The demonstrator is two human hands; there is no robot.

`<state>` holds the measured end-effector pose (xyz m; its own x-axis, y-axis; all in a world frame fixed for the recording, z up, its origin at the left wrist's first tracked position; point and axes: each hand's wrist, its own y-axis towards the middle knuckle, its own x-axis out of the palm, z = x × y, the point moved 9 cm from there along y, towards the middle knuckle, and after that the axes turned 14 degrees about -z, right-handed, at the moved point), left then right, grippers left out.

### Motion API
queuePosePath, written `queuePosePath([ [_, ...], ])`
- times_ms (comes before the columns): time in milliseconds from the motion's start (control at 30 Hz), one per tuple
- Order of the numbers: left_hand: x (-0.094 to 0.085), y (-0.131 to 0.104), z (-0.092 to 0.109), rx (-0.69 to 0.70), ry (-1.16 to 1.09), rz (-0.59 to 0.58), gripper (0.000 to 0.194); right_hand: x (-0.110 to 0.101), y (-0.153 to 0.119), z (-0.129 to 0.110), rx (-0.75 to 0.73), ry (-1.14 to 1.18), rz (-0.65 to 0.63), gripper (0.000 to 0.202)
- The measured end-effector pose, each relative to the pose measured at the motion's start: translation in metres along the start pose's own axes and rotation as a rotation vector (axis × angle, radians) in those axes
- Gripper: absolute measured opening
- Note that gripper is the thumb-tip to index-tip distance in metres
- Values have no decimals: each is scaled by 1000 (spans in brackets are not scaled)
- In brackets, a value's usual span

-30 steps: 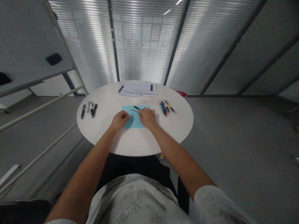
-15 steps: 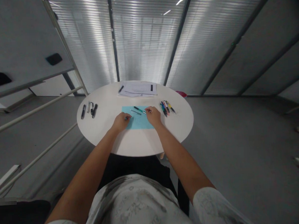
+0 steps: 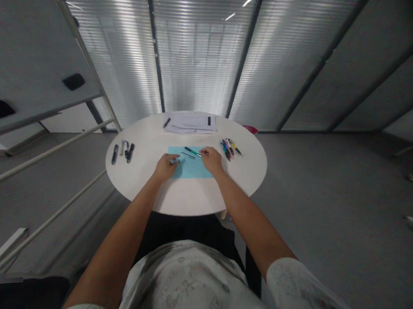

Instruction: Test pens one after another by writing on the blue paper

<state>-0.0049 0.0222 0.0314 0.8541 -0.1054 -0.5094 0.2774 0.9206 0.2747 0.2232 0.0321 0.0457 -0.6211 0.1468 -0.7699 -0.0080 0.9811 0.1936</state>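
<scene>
A light-blue sheet lies on the round white table. My left hand is over the sheet's left edge with thumb and index finger apart. By its fingertips is a small piece too blurred to name. My right hand is closed at the sheet's right side, its fingers pinched on the near end of a dark and green pen. Between the hands a thin dark rod, like a pen refill, rests on the sheet.
Several coloured pens lie right of the sheet, and dark and white markers lie at the left. Stacked papers with a dark pen sit at the back. A whiteboard frame stands to the left.
My left hand's thumb and index finger have spread from a pinch, and the hand has shifted slightly. My right hand stays in place on the pen.
</scene>
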Motion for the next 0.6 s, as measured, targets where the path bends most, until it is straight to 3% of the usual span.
queuePosePath([
  [200,-20,-9,-41,-204,-865,258,18,-2,4,16,55,34,13,26],
  [267,-20,-9,-45,-218,-1066,278,21,-1,6,24,86,64,16,28],
  [367,-21,-11,-46,-228,-1178,286,19,0,8,33,139,85,24,29],
  [600,-19,-13,-43,-241,-1187,271,18,1,8,32,163,44,24,28],
])
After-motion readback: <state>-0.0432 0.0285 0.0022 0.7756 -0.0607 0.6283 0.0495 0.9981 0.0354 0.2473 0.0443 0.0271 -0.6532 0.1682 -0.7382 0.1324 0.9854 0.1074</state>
